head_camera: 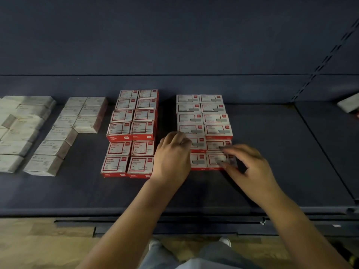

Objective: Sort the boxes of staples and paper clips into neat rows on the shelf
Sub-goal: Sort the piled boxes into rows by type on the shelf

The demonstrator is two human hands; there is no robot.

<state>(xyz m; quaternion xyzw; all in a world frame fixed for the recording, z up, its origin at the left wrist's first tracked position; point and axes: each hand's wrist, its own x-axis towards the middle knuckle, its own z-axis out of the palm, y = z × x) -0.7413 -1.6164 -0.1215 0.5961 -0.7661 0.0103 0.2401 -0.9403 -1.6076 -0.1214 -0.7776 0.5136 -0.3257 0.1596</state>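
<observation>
Both hands sit at the near end of the right-hand block of red-and-white boxes (204, 121) on the shelf (272, 181), the left hand (172, 158) curled over its edge, the right hand (250, 166) touching the front boxes with loose fingers.

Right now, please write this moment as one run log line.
left hand: on staple block | right hand: touching front box | shelf

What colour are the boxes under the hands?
The boxes are red with white tops, clearest in the head view; both hands rest on them.

We see bare forearms with no sleeves showing, light grey trousers (194, 257) and white shoes (225, 242) (toes only).
</observation>
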